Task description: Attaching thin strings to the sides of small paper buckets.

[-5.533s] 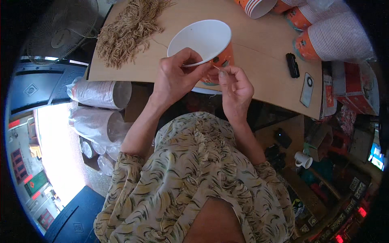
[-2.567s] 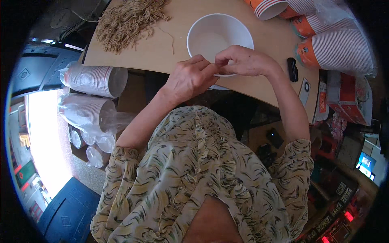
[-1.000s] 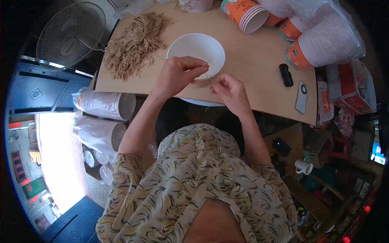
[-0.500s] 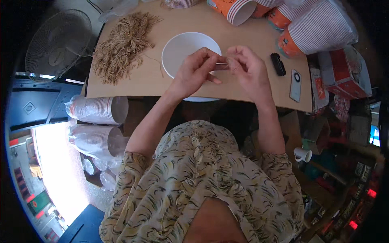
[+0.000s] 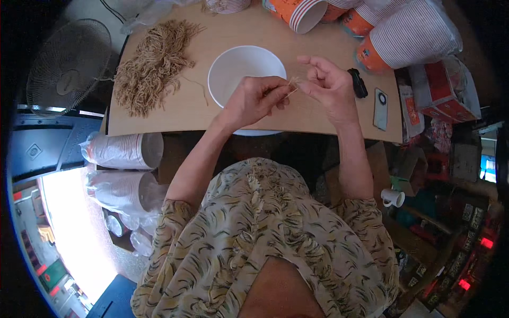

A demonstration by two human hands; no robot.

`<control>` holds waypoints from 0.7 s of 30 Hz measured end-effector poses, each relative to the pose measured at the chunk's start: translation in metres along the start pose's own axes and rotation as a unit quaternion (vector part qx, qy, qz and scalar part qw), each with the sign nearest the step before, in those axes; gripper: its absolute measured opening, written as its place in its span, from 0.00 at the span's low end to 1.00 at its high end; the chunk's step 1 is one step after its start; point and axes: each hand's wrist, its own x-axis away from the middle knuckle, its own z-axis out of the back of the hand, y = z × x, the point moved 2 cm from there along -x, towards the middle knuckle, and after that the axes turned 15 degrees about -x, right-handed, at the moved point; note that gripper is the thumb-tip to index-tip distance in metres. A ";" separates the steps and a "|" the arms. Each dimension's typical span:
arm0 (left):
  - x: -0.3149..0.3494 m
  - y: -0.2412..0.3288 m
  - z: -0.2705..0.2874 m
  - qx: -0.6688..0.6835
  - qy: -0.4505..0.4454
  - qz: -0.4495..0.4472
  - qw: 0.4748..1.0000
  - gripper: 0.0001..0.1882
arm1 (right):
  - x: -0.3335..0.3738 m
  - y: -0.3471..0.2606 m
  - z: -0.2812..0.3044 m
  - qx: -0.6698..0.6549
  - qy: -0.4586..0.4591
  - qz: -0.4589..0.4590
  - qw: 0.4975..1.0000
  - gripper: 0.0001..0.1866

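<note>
Over the front of the table, my left hand (image 5: 255, 99) is closed, its thumb and fingers pinching a small tan string (image 5: 294, 85) whose frayed ends stick out. My right hand (image 5: 330, 87) meets it from the other side, thumb at the string's end, some fingers curled and one stretched out; its grip looks light and the contact is partly blurred. Just behind my left hand is a round white bowl (image 5: 225, 66). A large tangled heap of tan strings (image 5: 154, 69) lies at the left of the table, with one loose strand trailing toward the bowl.
On the right of the table (image 5: 318, 119) are a phone (image 5: 380, 109) and a black case (image 5: 358, 83). Stacked paper cups (image 5: 413, 34) in plastic fill the back right; more wrapped stacks (image 5: 119, 150) sit below the left edge. A fan (image 5: 69, 69) stands at the far left.
The right hand's fingers have spread and lifted a little away from the left. The string's frayed ends now show between the hands. The whole view has shifted slightly.
</note>
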 end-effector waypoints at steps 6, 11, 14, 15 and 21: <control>-0.012 0.002 0.013 -0.017 -0.015 -0.033 0.999 0.08 | 0.001 0.009 0.007 -0.013 -0.060 -0.016 0.998 0.22; -0.014 0.003 0.020 -0.143 0.030 -0.104 0.984 0.07 | -0.006 0.013 -0.004 0.089 -0.029 0.000 0.996 0.12; -0.014 -0.001 0.019 -0.173 0.007 -0.098 0.980 0.06 | -0.014 0.027 0.002 0.153 -0.016 -0.004 0.988 0.07; -0.014 0.000 0.018 -0.163 0.009 -0.110 0.980 0.06 | -0.015 0.026 0.001 0.143 -0.016 0.018 0.989 0.06; -0.013 -0.009 0.014 -0.152 0.015 -0.117 0.981 0.06 | -0.013 0.030 0.004 0.061 0.012 0.014 0.998 0.05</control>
